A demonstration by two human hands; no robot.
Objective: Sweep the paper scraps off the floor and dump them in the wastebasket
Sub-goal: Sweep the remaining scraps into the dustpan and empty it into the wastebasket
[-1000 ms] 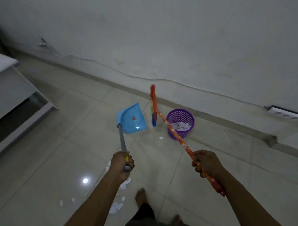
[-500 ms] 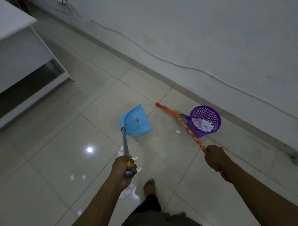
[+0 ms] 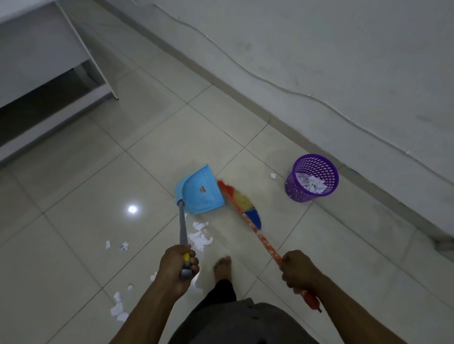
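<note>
Left hand point(image 3: 176, 266) clenched around the grey metal handle of a light-blue plastic dustpan point(image 3: 199, 191), whose pan sits low over the glossy beige tiled floor point(image 3: 79, 204). Right hand point(image 3: 298, 271) clamped on the orange patterned stick of a broom point(image 3: 245, 203) with orange, yellow and blue bristles, its head just beside the pan's right edge. Torn white paper scraps point(image 3: 200, 238) lie between pan and bare foot point(image 3: 222, 269); further scraps are scattered to the left. A purple perforated plastic wastebasket point(image 3: 296, 187), upright near the white wall point(image 3: 345, 49), holds white paper; one scrap lies just left of it.
</note>
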